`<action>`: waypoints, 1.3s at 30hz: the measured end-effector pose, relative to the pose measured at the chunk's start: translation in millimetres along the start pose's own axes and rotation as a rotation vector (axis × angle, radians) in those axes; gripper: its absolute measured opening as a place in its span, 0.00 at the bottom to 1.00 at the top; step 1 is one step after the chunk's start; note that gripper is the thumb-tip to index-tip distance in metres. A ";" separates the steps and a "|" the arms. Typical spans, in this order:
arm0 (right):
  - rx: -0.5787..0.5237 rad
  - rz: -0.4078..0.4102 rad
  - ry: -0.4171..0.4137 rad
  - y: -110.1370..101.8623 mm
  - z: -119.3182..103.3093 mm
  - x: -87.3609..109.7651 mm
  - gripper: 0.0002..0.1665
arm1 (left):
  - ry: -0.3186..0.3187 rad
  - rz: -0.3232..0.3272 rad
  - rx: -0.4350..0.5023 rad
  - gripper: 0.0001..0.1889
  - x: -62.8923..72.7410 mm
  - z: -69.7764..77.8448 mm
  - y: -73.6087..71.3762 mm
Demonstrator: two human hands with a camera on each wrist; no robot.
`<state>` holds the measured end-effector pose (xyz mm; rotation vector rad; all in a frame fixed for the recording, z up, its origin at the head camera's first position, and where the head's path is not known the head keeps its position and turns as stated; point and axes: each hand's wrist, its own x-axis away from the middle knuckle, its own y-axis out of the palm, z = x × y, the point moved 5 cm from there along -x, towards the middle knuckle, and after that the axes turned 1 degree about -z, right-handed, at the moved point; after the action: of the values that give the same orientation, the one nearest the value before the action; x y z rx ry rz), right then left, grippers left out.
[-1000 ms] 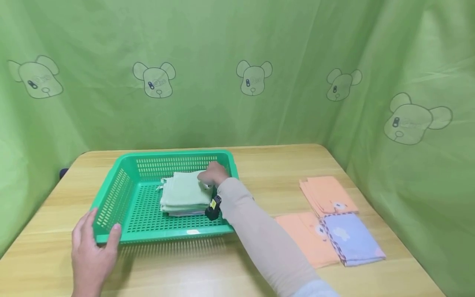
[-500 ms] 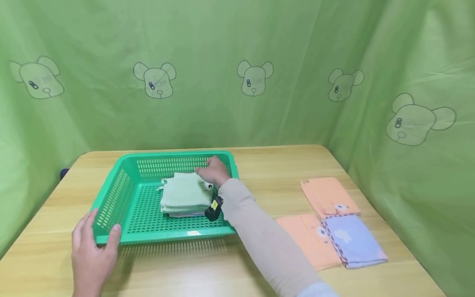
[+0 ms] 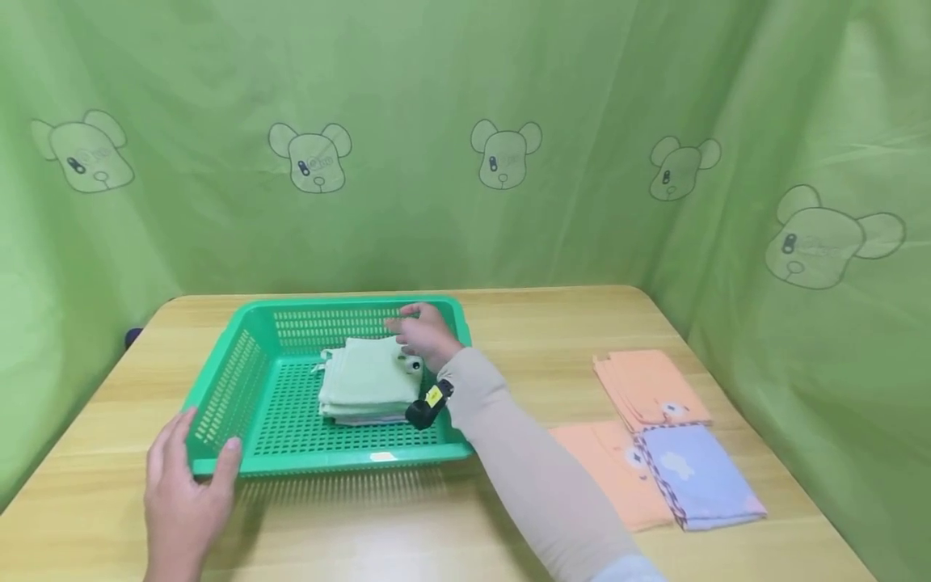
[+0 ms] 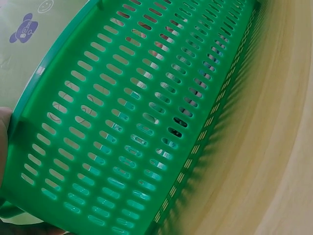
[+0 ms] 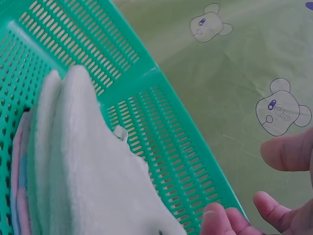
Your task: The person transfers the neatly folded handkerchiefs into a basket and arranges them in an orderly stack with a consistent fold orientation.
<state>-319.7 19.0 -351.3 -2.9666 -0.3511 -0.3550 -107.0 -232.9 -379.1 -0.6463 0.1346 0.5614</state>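
Note:
A green plastic basket (image 3: 356, 458) stands on the table. In it lies a stack of folded pale green towels (image 3: 367, 372), the top one with a small cartoon eye. Pink and blue cloth edges (image 5: 20, 181) show under them in the right wrist view. My left hand (image 3: 185, 501) holds the basket's near left corner between thumb and fingers. My right hand (image 3: 429, 335) hovers over the stack's far right corner, fingers parted and holding nothing; in the right wrist view its fingertips (image 5: 288, 152) are apart from the towels.
Right of the basket, two folded orange towels, one farther back (image 3: 650, 388) and one nearer (image 3: 618, 473), lie beside a folded blue towel (image 3: 701, 477). My right sleeve (image 3: 538, 477) covers part of the nearer orange one. Green curtains (image 3: 407, 226) surround the wooden table (image 3: 538, 323).
My right hand has come off the top green towel and its fingers have spread, uncovering the cartoon eye. The left hand keeps its place at the basket's corner.

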 end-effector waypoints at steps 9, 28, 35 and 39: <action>-0.192 -0.044 0.006 -6.1 -7.7 4.8 0.27 | 0.012 0.006 -0.009 0.36 -1.3 -0.5 0.2; -0.248 0.027 -0.008 -58.2 -16.6 8.1 0.22 | 0.006 0.001 -0.019 0.36 -1.7 -0.5 -0.4; -0.210 0.037 -0.009 -83.3 -16.3 7.9 0.24 | 0.002 -0.009 -0.019 0.36 -3.4 -0.9 0.8; -0.181 0.053 -0.009 -99.8 -14.8 9.2 0.25 | -0.002 -0.009 -0.017 0.35 -3.2 -0.8 0.4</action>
<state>-338.6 114.8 -324.4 -3.1481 -0.2529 -0.3867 -109.9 -234.5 -379.0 -0.6622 0.1251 0.5547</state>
